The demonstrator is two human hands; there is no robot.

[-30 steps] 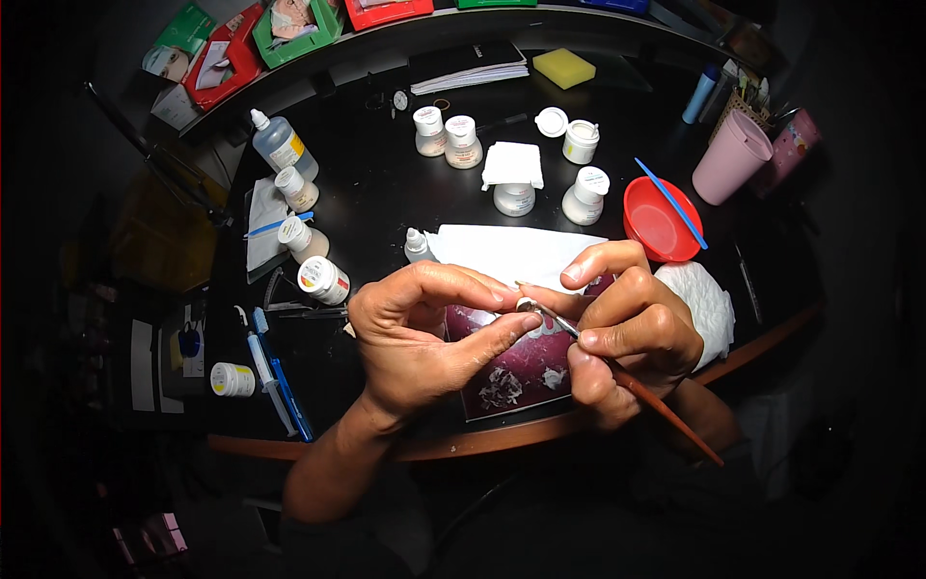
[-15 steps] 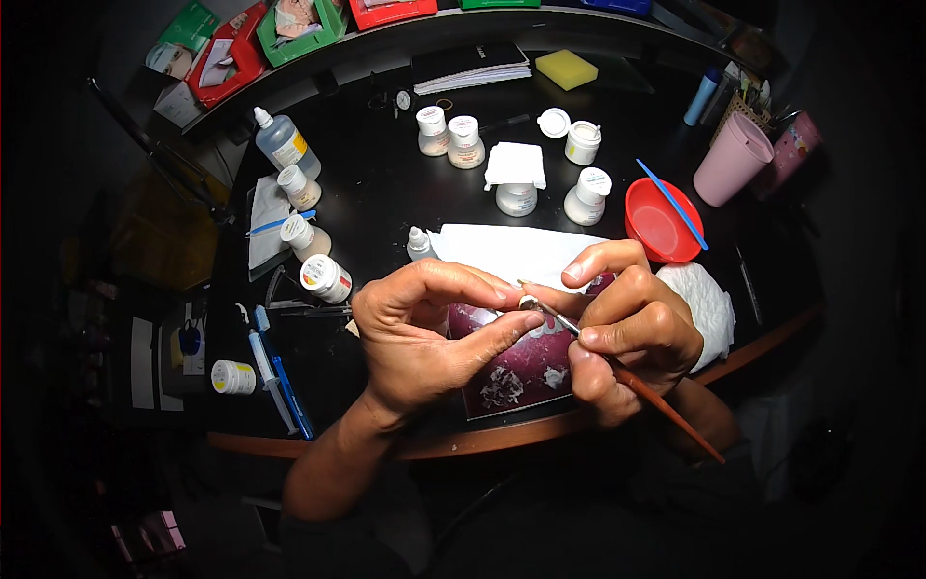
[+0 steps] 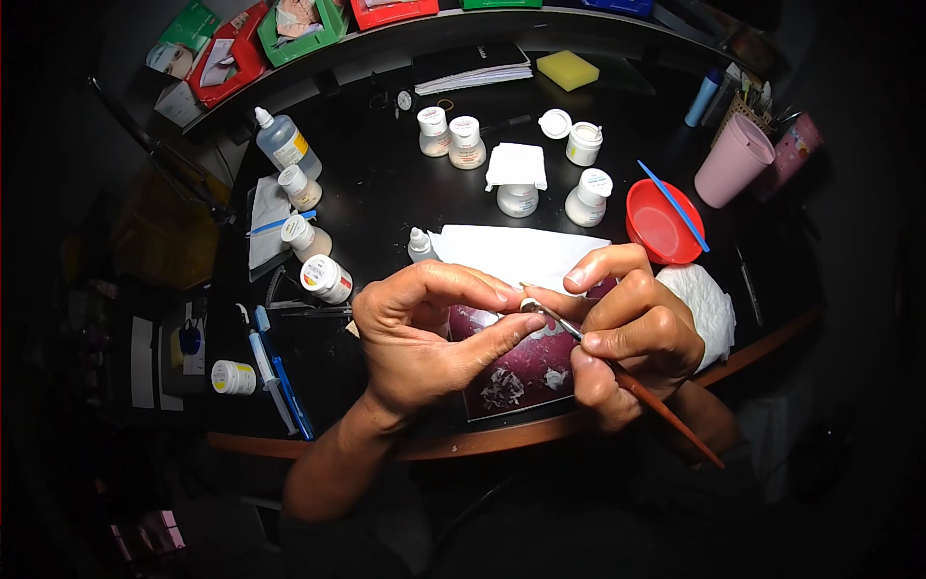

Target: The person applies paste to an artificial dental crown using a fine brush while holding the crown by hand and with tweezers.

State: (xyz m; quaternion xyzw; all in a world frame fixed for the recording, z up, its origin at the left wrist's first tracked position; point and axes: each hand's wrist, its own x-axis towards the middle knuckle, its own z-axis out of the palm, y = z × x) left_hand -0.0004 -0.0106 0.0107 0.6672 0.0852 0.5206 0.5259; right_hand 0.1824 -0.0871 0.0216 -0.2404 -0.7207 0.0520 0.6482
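Between the thumb and fingertips of my left hand (image 3: 417,333) is a small white tooth-like piece (image 3: 528,304). My right hand (image 3: 634,336) grips a thin brush (image 3: 670,417) with a reddish-brown handle and a metal collar. Its tip meets the white piece, or comes very close to it; the fingers partly hide the contact. Both hands are raised above a dark purple plate (image 3: 502,372) strewn with whitish flakes. Just beyond the hands lies a folded white paper sheet (image 3: 521,253).
A dropper bottle (image 3: 420,244), several white-lidded jars (image 3: 327,278) and a squeeze bottle (image 3: 286,145) stand around the hands. At right are a red bowl (image 3: 644,236) with a blue stick across it, crumpled tissue (image 3: 702,307) and a pink cup (image 3: 733,162). Toothbrushes (image 3: 275,362) lie left.
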